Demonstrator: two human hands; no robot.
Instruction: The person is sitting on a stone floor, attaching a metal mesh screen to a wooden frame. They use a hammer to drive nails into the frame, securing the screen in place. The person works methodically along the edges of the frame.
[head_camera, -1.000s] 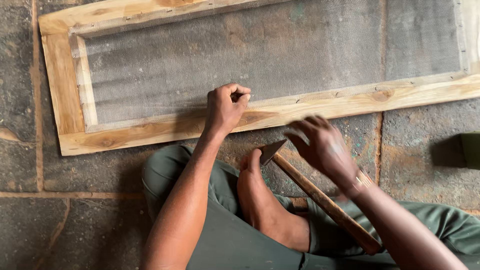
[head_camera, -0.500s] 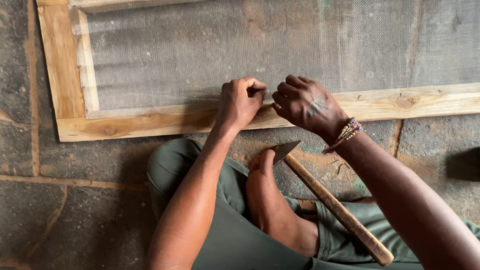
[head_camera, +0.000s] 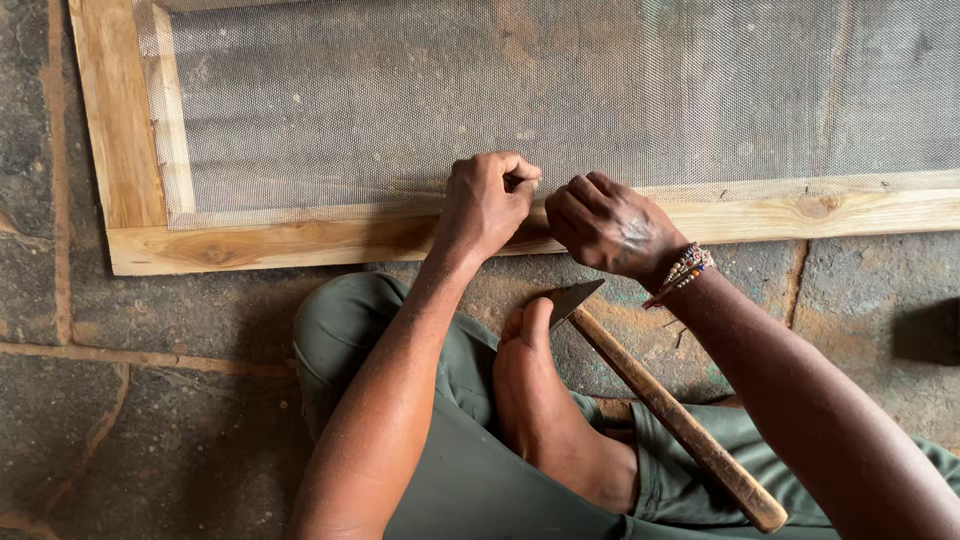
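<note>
Two hands meet at the lower rail of a wooden frame (head_camera: 300, 240) that lies flat on the stone floor (head_camera: 100, 400), its bottom-left corner near the floor's left edge. Grey wire mesh (head_camera: 500, 90) is stretched across the frame and lapped under a thin wooden strip (head_camera: 300, 212) along the rail's upper edge.

Left hand (head_camera: 485, 205): closed in a loose fist on the rail, thumb and forefinger pinched together at the mesh edge. Something small appears to be held in the pinch; what it is cannot be told from this view.

Right hand (head_camera: 610, 225): curled, knuckles up, fingertips bearing on the same stretch of rail just beside the left. It carries no tool. A beaded bracelet (head_camera: 685, 270) sits at the wrist.

Hammer (head_camera: 660, 405): lying untouched across the lap, head beside the bare foot (head_camera: 545, 410), handle running toward the lower right.

Assessment: the work in hand appears to be fixing the mesh down along this rail. Good practice would be to keep the mesh pulled taut and flat before anything is driven, hold the pinch low and steady, and keep fingertips clear of the strike line. Slack here would likely leave a ripple along the strip.
</note>
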